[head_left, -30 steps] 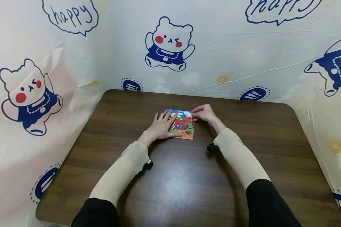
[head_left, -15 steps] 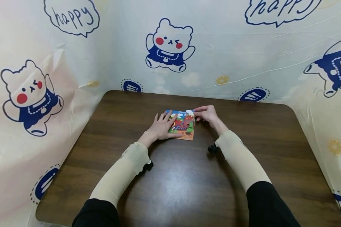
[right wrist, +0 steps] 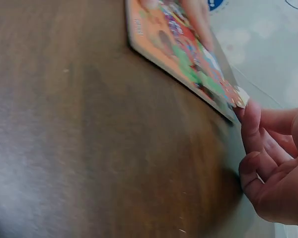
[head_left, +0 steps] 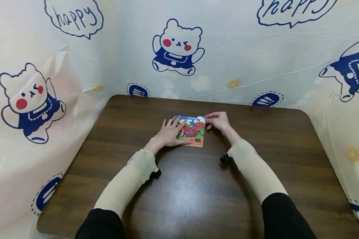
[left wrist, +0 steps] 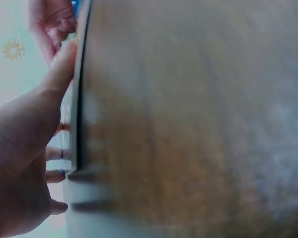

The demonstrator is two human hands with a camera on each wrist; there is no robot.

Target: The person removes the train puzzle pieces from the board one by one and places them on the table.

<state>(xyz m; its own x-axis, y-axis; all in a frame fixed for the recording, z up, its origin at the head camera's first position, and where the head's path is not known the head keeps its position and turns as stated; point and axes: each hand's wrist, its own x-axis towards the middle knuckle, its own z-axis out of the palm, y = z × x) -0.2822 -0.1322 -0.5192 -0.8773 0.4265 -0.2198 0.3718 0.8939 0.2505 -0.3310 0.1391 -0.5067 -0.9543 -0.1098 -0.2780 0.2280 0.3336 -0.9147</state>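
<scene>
A colourful picture puzzle board [head_left: 197, 132] lies on the brown table, with blue sky at the far side and orange ground at the near side. My left hand [head_left: 169, 134] rests on its left part with the fingers spread, covering that side. At the far right corner, my right hand [head_left: 219, 121] pinches a small puzzle piece [head_left: 201, 119] with white cloud on it. In the right wrist view the piece [right wrist: 242, 95] sticks up at the board's corner, between thumb and fingertips. From the left wrist view, the left thumb [left wrist: 64, 62] lies along the board's near edge.
The wooden table [head_left: 185, 192] has rounded corners and extends around the board on all sides. Behind it and at both sides hangs a pale printed cloth [head_left: 227, 59] with cartoon bears. A small black device [head_left: 225, 159] sits under the right wrist.
My right hand has shifted slightly right and toward me, drawing the cloud piece outward from the board's far right corner. The left hand stays in place on the board.
</scene>
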